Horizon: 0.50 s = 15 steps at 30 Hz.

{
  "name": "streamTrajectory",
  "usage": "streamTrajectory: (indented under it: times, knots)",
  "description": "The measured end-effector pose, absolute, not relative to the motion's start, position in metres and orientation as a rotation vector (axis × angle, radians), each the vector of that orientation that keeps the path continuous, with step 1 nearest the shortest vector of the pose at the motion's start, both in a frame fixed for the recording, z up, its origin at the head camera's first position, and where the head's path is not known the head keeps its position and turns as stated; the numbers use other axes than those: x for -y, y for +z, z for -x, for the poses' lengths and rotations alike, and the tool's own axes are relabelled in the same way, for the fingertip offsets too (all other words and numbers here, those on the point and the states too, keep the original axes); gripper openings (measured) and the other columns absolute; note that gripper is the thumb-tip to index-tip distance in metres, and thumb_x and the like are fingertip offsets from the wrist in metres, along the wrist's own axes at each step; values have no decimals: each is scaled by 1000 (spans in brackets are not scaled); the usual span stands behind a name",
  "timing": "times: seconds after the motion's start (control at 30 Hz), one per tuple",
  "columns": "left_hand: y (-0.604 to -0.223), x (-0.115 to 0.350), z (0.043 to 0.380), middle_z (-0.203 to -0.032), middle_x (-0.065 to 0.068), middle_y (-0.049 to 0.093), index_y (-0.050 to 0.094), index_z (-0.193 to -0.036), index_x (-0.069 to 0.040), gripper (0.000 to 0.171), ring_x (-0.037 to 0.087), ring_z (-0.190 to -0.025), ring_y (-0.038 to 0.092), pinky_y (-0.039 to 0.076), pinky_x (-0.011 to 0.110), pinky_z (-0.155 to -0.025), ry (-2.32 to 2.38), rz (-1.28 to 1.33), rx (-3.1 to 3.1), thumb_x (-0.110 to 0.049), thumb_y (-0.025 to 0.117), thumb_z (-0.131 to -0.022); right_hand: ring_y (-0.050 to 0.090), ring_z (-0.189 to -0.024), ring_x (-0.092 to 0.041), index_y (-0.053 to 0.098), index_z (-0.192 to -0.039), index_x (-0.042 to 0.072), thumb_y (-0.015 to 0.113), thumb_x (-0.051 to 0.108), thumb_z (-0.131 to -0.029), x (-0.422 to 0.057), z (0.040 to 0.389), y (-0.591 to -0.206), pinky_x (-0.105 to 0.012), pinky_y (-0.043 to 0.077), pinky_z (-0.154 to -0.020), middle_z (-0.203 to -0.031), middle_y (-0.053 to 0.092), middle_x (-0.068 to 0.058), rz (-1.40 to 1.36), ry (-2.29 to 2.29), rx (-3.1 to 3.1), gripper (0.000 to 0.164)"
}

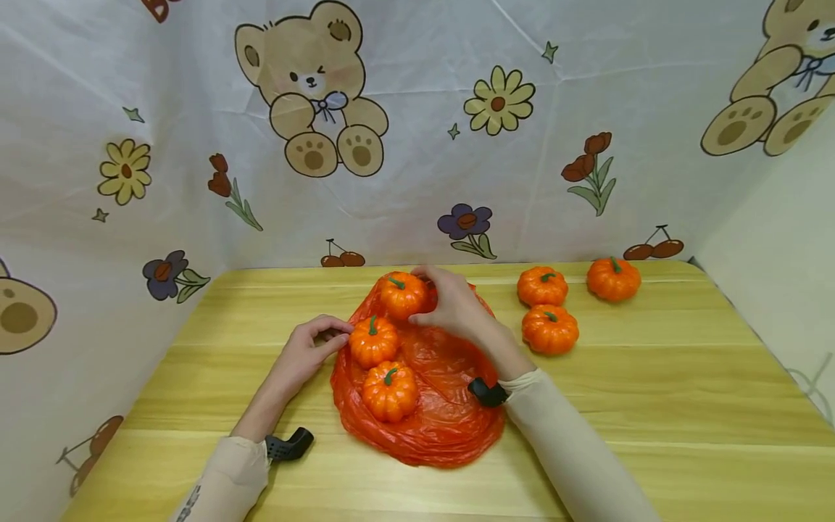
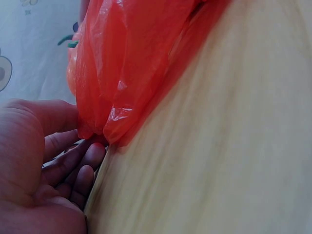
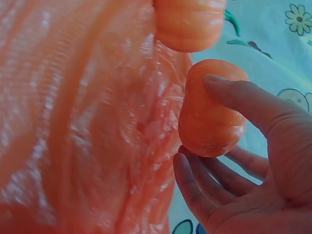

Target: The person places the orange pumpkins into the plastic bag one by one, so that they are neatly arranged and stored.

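Observation:
A red plastic bag lies spread on the table, its rim bunched into a ring. Two small orange toy pumpkins, a middle one and a near one, sit on its left part. At the bag's far side my right hand grips another toy pumpkin, thumb on one face and fingers under the other in the right wrist view. My left hand pinches the bag's left edge beside the middle pumpkin; in the left wrist view the thumb and fingertips meet the red plastic.
To the right of the bag stand three more toy pumpkins: one at the back, one in front of it, and one farther right. A printed cloth hangs behind the wooden table.

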<state>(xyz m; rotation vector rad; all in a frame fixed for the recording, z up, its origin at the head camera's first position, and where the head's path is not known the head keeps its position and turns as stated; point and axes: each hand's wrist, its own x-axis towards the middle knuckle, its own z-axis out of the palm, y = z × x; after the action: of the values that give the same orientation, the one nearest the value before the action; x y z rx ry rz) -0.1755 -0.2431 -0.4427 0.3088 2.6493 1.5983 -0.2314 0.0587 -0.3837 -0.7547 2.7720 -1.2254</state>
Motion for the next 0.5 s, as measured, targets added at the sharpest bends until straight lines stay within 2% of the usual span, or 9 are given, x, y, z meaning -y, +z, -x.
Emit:
streamTrajectory:
  times: [0.5]
  knots:
    - [-444,242,177,-113,4,71,76,-113,-16,13,24,-99,61,50,25,-84,1600,-310,-2648,-21,69,-104,61,-130,-32,56,-146,4,92,16,-80,-54,231,-400,-48,48,-114,-142,64,-14,759,-1072,-2810,77]
